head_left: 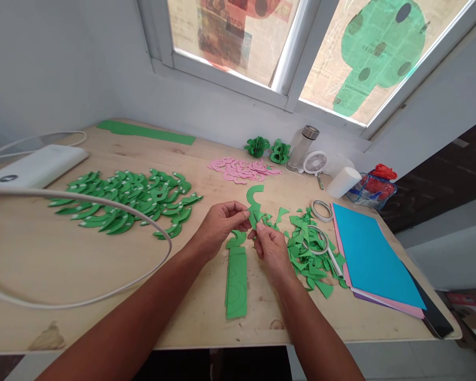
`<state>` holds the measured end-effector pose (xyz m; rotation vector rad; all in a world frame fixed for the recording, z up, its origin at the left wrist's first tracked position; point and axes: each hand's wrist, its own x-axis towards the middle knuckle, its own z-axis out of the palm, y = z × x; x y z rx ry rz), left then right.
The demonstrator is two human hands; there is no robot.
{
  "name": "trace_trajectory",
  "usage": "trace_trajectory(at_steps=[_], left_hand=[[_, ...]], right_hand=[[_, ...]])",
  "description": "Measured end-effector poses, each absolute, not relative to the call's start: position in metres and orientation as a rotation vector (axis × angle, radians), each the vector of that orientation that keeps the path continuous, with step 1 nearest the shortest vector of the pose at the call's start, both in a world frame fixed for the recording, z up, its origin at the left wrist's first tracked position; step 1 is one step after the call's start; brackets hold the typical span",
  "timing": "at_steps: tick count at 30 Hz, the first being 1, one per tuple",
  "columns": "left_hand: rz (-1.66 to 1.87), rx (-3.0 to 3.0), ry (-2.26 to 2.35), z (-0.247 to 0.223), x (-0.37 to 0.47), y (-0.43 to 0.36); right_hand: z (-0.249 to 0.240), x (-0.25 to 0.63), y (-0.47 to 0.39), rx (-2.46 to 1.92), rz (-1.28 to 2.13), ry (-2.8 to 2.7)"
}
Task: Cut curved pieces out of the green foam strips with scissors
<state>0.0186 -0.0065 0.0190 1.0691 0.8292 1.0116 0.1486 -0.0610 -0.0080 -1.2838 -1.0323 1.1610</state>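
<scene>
Both hands meet over the middle of the table, pinching a green paper piece [254, 214] between them. My left hand [225, 225] closes thumb and fingers on its left side; my right hand [270, 244] grips it from the lower right. Just behind lies a curved green cutout [255, 194], touching or overlapping the held piece; I cannot tell which. Below the hands are a small curved green piece [236, 239] and a stack of green paper strips [237, 286] with curved outlines. Right of my right hand spreads a heap of green scraps [313, 270], with a magnifying glass [328, 245] on top.
Curved green pieces with white patches [130, 198] cover the left side, near a white power bank [39, 166] and looping cable [158, 270]. Pink cutouts [241, 170], green paper balls [257, 146], a bottle [303, 145] and small fan [315, 162] stand behind. Blue sheets [375, 259] lie right.
</scene>
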Motion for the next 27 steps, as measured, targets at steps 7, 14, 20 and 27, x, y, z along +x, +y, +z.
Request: trace_trajectory(at_steps=[7, 14, 20, 27], left_hand=[[0.999, 1.071, 0.83, 0.0191, 0.0182, -0.0062], [0.975, 1.098, 0.819, 0.0207, 0.0166, -0.0069], [0.987, 1.105, 0.833, 0.0225, 0.017, -0.0079], [0.998, 1.116, 0.842, 0.0231, 0.018, -0.0088]], right_hand=[[-0.0091, 0.1492, -0.0611, -1.258, 1.197, -1.022], [-0.0086, 0.1495, -0.0603, -1.276, 1.166, -1.035], [-0.0075, 0.1494, -0.0604, -1.289, 1.147, -1.044], [-0.008, 0.1505, -0.0596, -1.309, 1.118, -1.054]])
